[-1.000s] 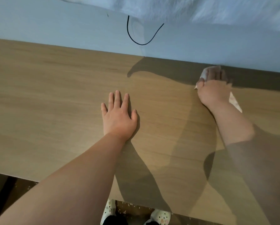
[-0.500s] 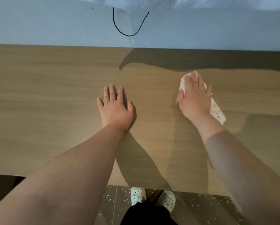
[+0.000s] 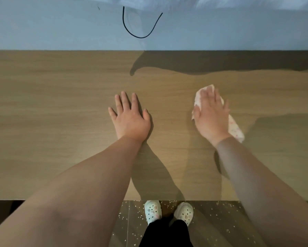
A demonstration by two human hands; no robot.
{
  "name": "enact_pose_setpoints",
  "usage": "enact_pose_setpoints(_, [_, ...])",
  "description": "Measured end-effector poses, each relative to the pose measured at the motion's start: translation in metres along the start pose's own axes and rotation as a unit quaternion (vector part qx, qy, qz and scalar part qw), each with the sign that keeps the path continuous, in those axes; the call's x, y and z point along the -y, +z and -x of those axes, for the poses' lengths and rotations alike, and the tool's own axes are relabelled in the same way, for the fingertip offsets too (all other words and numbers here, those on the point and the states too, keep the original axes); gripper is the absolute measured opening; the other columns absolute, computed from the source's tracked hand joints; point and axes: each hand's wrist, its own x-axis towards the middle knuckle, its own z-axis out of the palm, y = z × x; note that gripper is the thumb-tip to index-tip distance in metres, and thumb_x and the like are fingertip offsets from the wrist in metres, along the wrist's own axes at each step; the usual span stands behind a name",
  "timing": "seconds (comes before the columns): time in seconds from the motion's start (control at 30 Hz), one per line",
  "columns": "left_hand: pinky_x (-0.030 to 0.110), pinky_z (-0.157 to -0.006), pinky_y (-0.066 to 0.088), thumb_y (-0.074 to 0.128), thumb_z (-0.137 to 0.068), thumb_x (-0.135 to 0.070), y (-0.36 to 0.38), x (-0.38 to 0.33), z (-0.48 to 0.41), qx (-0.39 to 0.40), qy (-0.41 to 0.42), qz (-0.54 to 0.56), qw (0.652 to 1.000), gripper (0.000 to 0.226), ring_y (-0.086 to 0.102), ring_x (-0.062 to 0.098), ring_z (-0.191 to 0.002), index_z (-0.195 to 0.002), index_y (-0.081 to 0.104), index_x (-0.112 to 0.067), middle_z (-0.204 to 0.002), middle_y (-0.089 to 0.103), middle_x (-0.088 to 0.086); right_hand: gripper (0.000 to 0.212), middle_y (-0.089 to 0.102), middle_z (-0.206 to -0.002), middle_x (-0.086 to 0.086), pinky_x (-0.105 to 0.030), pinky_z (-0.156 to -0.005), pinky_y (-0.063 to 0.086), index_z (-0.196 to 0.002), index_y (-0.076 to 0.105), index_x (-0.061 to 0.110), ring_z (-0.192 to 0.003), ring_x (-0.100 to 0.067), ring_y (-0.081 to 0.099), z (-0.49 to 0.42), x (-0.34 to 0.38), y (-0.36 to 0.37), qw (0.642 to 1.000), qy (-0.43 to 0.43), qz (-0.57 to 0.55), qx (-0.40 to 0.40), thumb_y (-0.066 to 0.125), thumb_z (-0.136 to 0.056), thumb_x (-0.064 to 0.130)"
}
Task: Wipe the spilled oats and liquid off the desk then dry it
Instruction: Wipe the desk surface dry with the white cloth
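We count two hands on one wooden desk (image 3: 60,122). The left hand (image 3: 130,120) lies palm down near the middle of the desk, with its fingers straight and slightly spread, holding nothing. The right hand (image 3: 211,118) lies palm down to its right, well apart from it. Its fingers (image 3: 207,97) are extended and press flat on one cloth (image 3: 236,130); they do not curl round it.

The cloth is white with small pink spots. It lies on the desk under the right hand and shows in two places: beyond the fingertips and beside the wrist.

Behind the desk, one black cable (image 3: 140,35) hangs in a loop against the pale wall (image 3: 42,27). Below the desk's near edge we count two light clogs (image 3: 152,210) on the dark floor (image 3: 256,207). Pale oat flakes (image 3: 219,211) lie scattered around them.
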Motion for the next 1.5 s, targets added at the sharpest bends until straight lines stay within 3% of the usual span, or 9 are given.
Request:
enact_pose_setpoints(0.23, [0.052, -0.12, -0.005, 0.028, -0.098, -0.045, -0.001, 0.0, 0.0, 0.004, 0.001, -0.003, 1.0, 0.067, -0.011, 0.026, -0.15, -0.157, 0.008, -0.021, -0.164, -0.004, 0.008, 0.053, 0.021, -0.161, -0.001, -0.049, -0.119, 0.018, -0.149, 0.031, 0.02, -0.149, -0.022, 0.016, 0.123, 0.02, 0.025, 0.955, -0.287, 0.032, 0.063, 0.039, -0.097, 0.033])
enact_pose_setpoints(0.47, [0.052, -0.12, -0.004, 0.028, -0.098, -0.045, -0.004, -0.002, 0.002, -0.002, -0.004, -0.003, 1.0, 0.066, -0.01, 0.026, -0.15, -0.157, 0.01, -0.022, -0.164, -0.002, 0.008, 0.063, 0.008, -0.164, -0.011, -0.056, -0.119, 0.013, -0.155, 0.017, 0.01, -0.151, -0.028, 0.006, 0.039, -0.033, 0.012, 1.0, 0.006, 0.028, -0.006, 0.019, -0.097, 0.037])
enact_pose_setpoints(0.7, [0.063, -0.116, -0.002, 0.026, -0.1, -0.042, -0.006, -0.006, 0.008, -0.01, -0.013, -0.068, 0.998, 0.059, -0.005, 0.027, -0.151, -0.155, 0.02, -0.02, -0.164, 0.009, 0.007, 0.057, 0.014, -0.162, -0.002, -0.051, -0.119, 0.017, -0.154, 0.023, 0.019, -0.15, -0.019, 0.007, 0.138, -0.034, 0.025, 0.945, -0.32, 0.04, 0.056, 0.028, -0.1, 0.038])
enact_pose_setpoints(0.87, [0.059, -0.117, 0.001, 0.034, -0.099, -0.031, -0.01, -0.054, 0.039, -0.02, -0.009, -0.027, 0.999, 0.056, -0.005, 0.028, -0.151, -0.153, 0.024, -0.017, -0.164, 0.008, 0.008, 0.058, 0.01, -0.164, -0.006, -0.057, -0.118, 0.018, -0.153, 0.018, 0.019, -0.151, -0.024, 0.009, 0.061, -0.131, -0.004, 0.988, -0.144, 0.047, 0.029, 0.025, -0.097, 0.035])
enact_pose_setpoints(1.0, [0.052, -0.12, 0.0, 0.032, -0.101, -0.031, 0.01, -0.121, 0.079, -0.004, 0.023, 0.036, 0.999, 0.058, -0.007, 0.025, -0.151, -0.156, 0.016, -0.02, -0.164, 0.002, 0.006, 0.06, 0.009, -0.164, -0.008, -0.055, -0.119, 0.013, -0.154, 0.018, 0.013, -0.151, -0.025, 0.006, 0.038, -0.114, 0.001, 0.999, -0.042, 0.024, -0.004, 0.023, -0.099, 0.035])
enact_pose_setpoints(1.1, [0.049, -0.121, -0.001, 0.028, -0.102, -0.031, 0.03, -0.148, 0.096, 0.003, 0.044, 0.055, 0.997, 0.057, -0.009, 0.023, -0.15, -0.156, 0.012, -0.021, -0.164, -0.001, 0.006, 0.063, 0.005, -0.163, -0.006, -0.054, -0.12, 0.013, -0.156, 0.012, 0.015, -0.151, -0.024, 0.0, 0.088, -0.122, 0.007, 0.974, -0.214, 0.067, 0.021, 0.012, -0.099, 0.042])
enact_pose_setpoints(1.23, [0.046, -0.121, -0.005, 0.023, -0.101, -0.039, 0.047, -0.152, 0.103, 0.005, 0.061, 0.002, 0.998, 0.06, -0.013, 0.022, -0.15, -0.157, 0.006, -0.024, -0.164, -0.007, 0.006, 0.06, 0.018, -0.16, -0.003, -0.052, -0.12, 0.018, -0.154, 0.021, 0.02, -0.148, -0.022, 0.017, 0.126, -0.188, 0.005, 0.918, -0.376, 0.112, 0.05, 0.027, -0.099, 0.043])
enact_pose_setpoints(1.4, [0.046, -0.121, -0.005, 0.026, -0.1, -0.042, 0.048, -0.152, 0.101, -0.004, 0.06, 0.002, 0.998, 0.061, -0.012, 0.021, -0.15, -0.156, 0.01, -0.025, -0.164, -0.004, 0.005, 0.068, 0.008, -0.164, -0.003, -0.052, -0.121, 0.01, -0.156, 0.01, 0.021, -0.151, -0.019, 0.004, 0.061, -0.213, -0.013, 0.985, -0.156, 0.065, 0.036, 0.007, -0.094, 0.047])
enact_pose_setpoints(1.5, [0.046, -0.121, -0.004, 0.027, -0.1, -0.041, 0.049, -0.153, 0.102, -0.012, 0.056, 0.007, 0.998, 0.061, -0.011, 0.021, -0.15, -0.156, 0.012, -0.025, -0.164, -0.002, 0.004, 0.063, 0.007, -0.164, -0.005, -0.053, -0.12, 0.008, -0.156, 0.016, 0.015, -0.151, -0.022, 0.003, 0.055, -0.18, -0.009, 0.999, -0.036, 0.006, 0.001, 0.019, -0.097, 0.038])
